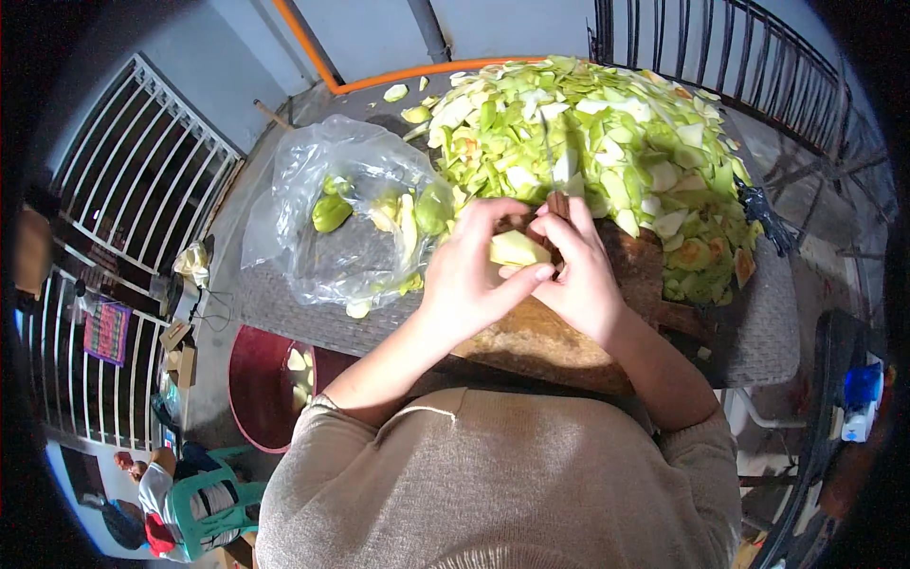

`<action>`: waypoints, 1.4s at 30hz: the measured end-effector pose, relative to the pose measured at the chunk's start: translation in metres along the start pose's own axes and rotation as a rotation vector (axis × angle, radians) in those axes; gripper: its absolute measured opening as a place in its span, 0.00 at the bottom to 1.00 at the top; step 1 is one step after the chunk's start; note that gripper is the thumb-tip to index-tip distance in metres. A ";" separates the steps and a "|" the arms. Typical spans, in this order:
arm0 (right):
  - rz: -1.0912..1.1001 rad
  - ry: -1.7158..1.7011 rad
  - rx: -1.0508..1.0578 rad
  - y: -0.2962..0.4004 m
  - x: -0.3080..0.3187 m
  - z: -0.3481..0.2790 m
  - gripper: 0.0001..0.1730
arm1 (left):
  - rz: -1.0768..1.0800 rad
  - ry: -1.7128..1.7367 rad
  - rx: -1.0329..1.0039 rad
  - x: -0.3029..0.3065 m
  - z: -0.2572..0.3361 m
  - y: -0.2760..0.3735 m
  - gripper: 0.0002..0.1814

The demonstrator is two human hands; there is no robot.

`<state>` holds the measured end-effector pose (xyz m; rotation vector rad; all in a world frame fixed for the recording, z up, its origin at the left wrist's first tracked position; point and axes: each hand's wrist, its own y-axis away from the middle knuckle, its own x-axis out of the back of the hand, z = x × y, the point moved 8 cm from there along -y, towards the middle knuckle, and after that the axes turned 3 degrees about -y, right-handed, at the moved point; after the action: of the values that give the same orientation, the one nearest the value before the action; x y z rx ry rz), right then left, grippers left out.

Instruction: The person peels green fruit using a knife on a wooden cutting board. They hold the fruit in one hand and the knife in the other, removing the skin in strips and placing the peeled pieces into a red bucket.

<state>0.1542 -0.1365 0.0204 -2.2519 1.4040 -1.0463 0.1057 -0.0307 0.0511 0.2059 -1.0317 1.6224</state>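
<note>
My left hand grips a peeled, pale green chayote above a worn wooden board. In my right hand is a knife with a brown handle; its thin blade points away from me, toward a large heap of green peels. Fingers of the right hand also come close to the chayote, and whether they touch it is hard to tell. Left of my hands lies a clear plastic bag with several green chayotes in or under it.
A maroon tub with pale pieces inside stands below the left edge of the grey woven-look tabletop. Black plastic borders the heap at right. A person sits on a green plastic chair at lower left.
</note>
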 end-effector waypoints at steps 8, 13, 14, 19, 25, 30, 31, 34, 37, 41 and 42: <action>0.068 -0.083 -0.048 -0.002 0.001 0.008 0.27 | 0.026 0.239 -0.016 -0.018 -0.023 0.004 0.18; -0.131 -0.769 -0.267 0.001 -0.022 0.031 0.28 | 0.220 0.167 -0.246 0.003 -0.004 0.005 0.19; -0.200 -0.904 -0.330 0.001 -0.023 0.027 0.28 | 0.236 0.112 -0.303 0.005 -0.002 0.005 0.20; -0.337 -1.371 -0.422 0.007 -0.031 0.009 0.28 | 0.242 -0.047 -0.367 0.000 0.007 0.008 0.21; -0.094 -1.257 -0.405 0.001 -0.024 0.021 0.23 | 0.075 0.011 -0.234 -0.008 0.001 0.001 0.22; -0.010 -1.313 -0.443 0.000 -0.020 0.035 0.19 | -0.036 0.031 -0.174 -0.005 0.002 -0.003 0.22; -0.001 -1.295 -0.455 0.001 -0.020 0.037 0.19 | -0.060 0.018 -0.165 -0.006 0.000 -0.003 0.22; 0.012 -1.222 -0.442 0.002 -0.021 0.037 0.20 | -0.027 -0.084 -0.215 -0.001 0.008 -0.005 0.25; -0.040 -1.186 -0.453 0.003 -0.025 0.033 0.21 | -0.058 -0.100 -0.166 0.000 0.006 -0.006 0.26; -0.131 -1.118 -0.451 0.003 -0.027 0.032 0.23 | -0.087 -0.015 -0.172 0.002 0.002 -0.007 0.23; -0.146 -1.141 -0.459 0.004 -0.028 0.031 0.24 | -0.074 0.000 -0.160 0.003 0.002 -0.007 0.23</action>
<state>0.1666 -0.1178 -0.0157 -2.5213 0.9699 0.6116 0.1098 -0.0301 0.0576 0.1347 -1.1350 1.4657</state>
